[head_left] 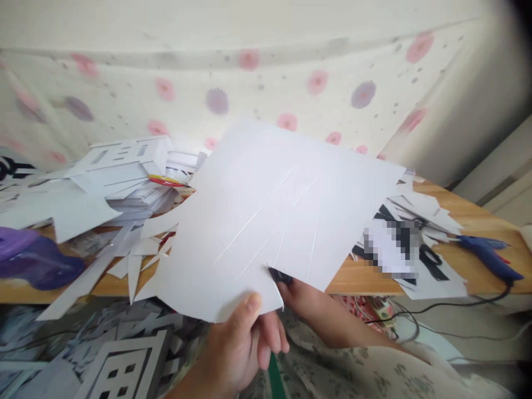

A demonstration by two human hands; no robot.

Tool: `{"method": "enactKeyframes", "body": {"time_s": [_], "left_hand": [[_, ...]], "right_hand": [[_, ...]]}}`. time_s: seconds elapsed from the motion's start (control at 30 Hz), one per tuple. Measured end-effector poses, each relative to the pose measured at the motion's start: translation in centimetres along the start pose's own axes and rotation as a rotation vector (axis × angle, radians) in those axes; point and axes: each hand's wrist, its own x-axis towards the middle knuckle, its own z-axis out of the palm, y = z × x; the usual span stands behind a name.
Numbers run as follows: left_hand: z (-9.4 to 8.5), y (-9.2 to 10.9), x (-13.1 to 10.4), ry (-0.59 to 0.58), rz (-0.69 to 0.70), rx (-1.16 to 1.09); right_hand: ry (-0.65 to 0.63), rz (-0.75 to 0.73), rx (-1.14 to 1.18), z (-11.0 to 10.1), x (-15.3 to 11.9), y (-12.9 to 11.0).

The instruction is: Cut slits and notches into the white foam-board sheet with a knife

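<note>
A white sheet of card or foam board [233, 188], scored with several thin straight lines, is held up in front of me at a tilt. My left hand [241, 343] is closed on its near edge, thumb on top and fingers curled beneath. My right hand [293, 293] is under the sheet, with only the wrist side showing and the fingers hidden. At a notch in the sheet's near edge, a small black thing [282, 276] shows by the right hand; its kind is hard to make out.
On the wooden table [344, 280], white cut pieces [137, 199] pile up at left near a purple bottle [41, 260]. A blue glue gun [490, 257] with a black cord [449, 303] lies at right beside black and white scraps [436, 266]. Cut-outs [124, 366] lie below the table edge.
</note>
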Motion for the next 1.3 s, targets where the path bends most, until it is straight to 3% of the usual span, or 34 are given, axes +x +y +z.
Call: {"method": "enactKeyframes", "body": {"time_s": [0.13, 0.27, 0.37, 0.53, 0.6, 0.7, 0.87, 0.97, 1.07, 1.13, 1.2, 1.3], "left_hand": [[-0.2, 0.6, 0.1, 0.092, 0.013, 0.098], [-1.2, 0.6, 0.5, 0.155, 0.005, 0.224], [-2.0, 0.1, 1.1, 0.181, 0.017, 0.305], [-2.8, -0.8, 1.9, 0.181, -0.048, 0.234], [-3.2, -1.4, 1.7, 0.205, -0.118, 0.139], [-4.2, -2.5, 0.9, 0.240, -0.231, 0.023], [-6.4, -3.2, 0.7, 0.307, -0.385, 0.024], [-6.7, -2.6, 2.0, 0.448, -0.443, -0.039], [-6.5, -2.2, 2.7, 0.574, -0.409, -0.143], [-6.6, -1.9, 2.3, 0.512, -0.407, -0.146], [-7.5, -1.0, 1.4, 0.337, -0.478, -0.022], [-10.9, 2.5, -0.1, 0.136, -0.540, 0.447]], "right_hand": [[0.159, -0.117, -0.115, 0.3, -0.8, 0.9], [0.195, -0.112, -0.053, -1.2, -2.2, 1.3], [0.261, 0.038, 0.150, -2.7, -3.3, 1.7], [0.359, 0.453, 0.642, -4.4, -3.1, 2.3], [0.342, 0.574, 0.686, -5.0, -2.7, 2.4], [0.215, 0.671, 0.598, -5.7, -3.0, 2.9], [0.001, 0.862, 0.640, -5.6, -5.2, 4.5], [0.011, 0.913, 0.741, -4.8, -5.8, 4.8], [0.057, 0.929, 0.797, -3.9, -5.5, 4.9], [0.059, 0.951, 0.803, -3.6, -5.4, 5.2], [0.011, 0.976, 0.794, -3.7, -5.4, 5.8], [-0.132, 1.005, 0.776, -4.5, -5.8, 7.1]]}}
